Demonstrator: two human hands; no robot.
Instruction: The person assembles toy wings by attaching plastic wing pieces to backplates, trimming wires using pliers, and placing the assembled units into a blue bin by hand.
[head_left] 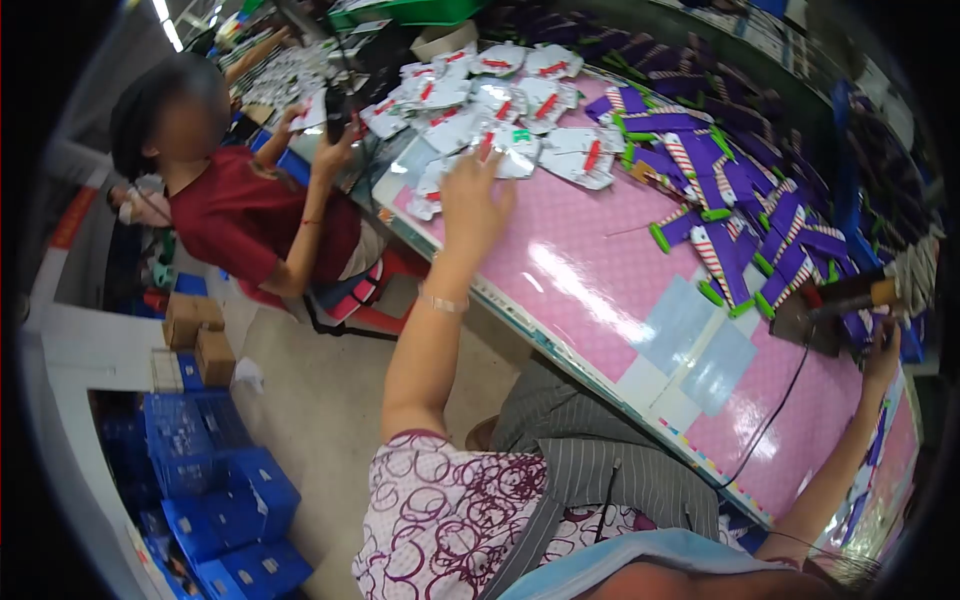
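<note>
- Left hand (478,205), fingers extended, touches red-marked white parts (572,148) on the upper bench (600,240); whether its grip holds one, I can't tell.
- Right hand (880,355), far right (grip unclear).
- Many white parts and purple toy legs (708,170) lie loose; what's finished doesn't show.

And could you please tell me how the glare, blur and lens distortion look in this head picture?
Head view: white glare streaks the pink tabletop; head view: the left hand looks softly blurred, and the right hand is hard to make out near the dark rim; head view: a wide, fisheye-like image with black, rounded corners.
</note>
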